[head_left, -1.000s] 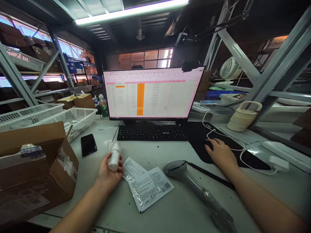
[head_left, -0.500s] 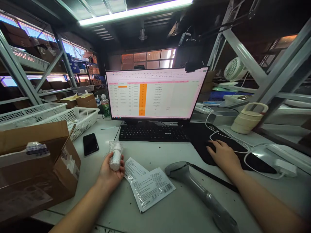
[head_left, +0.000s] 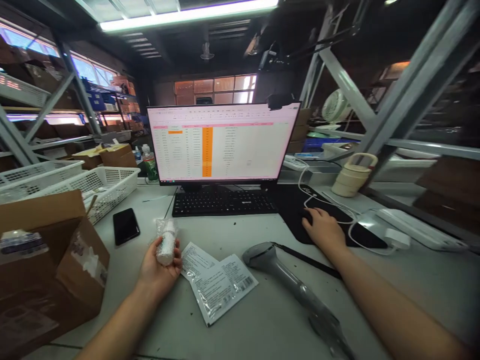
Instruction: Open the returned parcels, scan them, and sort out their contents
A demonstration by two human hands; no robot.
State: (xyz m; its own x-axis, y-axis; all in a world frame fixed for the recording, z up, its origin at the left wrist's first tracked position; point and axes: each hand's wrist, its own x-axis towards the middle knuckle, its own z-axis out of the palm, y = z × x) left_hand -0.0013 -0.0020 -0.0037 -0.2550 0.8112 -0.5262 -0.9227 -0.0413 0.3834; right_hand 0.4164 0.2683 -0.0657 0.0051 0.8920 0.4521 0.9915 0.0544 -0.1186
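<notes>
My left hand (head_left: 159, 267) lies palm up on the white table and is closed round a small white bottle in a clear plastic bag (head_left: 165, 243). Just right of it lie flat printed packets (head_left: 215, 285). My right hand (head_left: 323, 231) rests over a computer mouse on the black mouse pad (head_left: 290, 210); the mouse is almost wholly hidden under the fingers. A grey handheld barcode scanner (head_left: 288, 282) lies on the table between my two arms. The monitor (head_left: 221, 145) shows a spreadsheet with an orange column, and a black keyboard (head_left: 224, 202) sits below it.
An open cardboard box (head_left: 48, 265) stands at the left, with a black phone (head_left: 125, 226) beside it. White mesh baskets (head_left: 108, 185) and a green bottle (head_left: 150, 164) sit behind. Rolls of tape (head_left: 350, 177), white cables and a power strip (head_left: 416, 230) lie at the right under metal shelf struts.
The view has shifted a little, so everything sits further left in the picture. Both hands keep their hold and place on the table.
</notes>
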